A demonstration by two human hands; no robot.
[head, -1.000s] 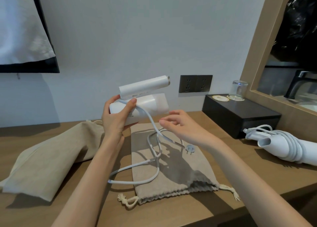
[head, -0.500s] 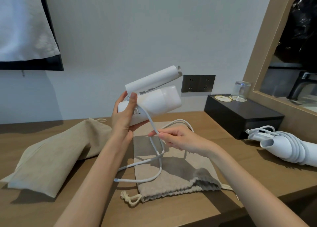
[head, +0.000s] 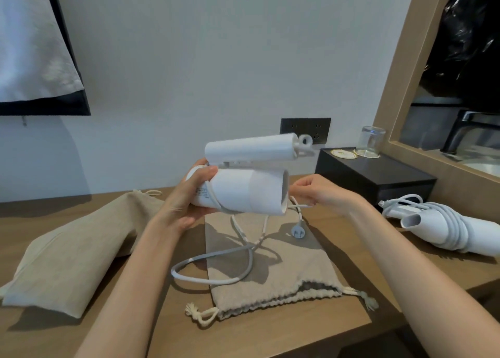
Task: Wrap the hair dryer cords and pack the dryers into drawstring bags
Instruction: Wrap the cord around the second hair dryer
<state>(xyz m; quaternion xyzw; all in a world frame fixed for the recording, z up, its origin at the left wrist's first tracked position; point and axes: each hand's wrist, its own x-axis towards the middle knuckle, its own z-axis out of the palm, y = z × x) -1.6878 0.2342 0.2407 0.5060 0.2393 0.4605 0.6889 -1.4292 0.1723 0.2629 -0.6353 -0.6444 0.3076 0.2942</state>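
With our left hand (head: 186, 203) gripping the back of the dryer (head: 243, 192) above the flat bag (head: 270, 276) and our right hand (head: 316, 192) pinching the cord (head: 216, 279) beside its nozzle, we risk the single turn slipping off if the slack or the dangling plug (head: 298, 232) snags on the bag.
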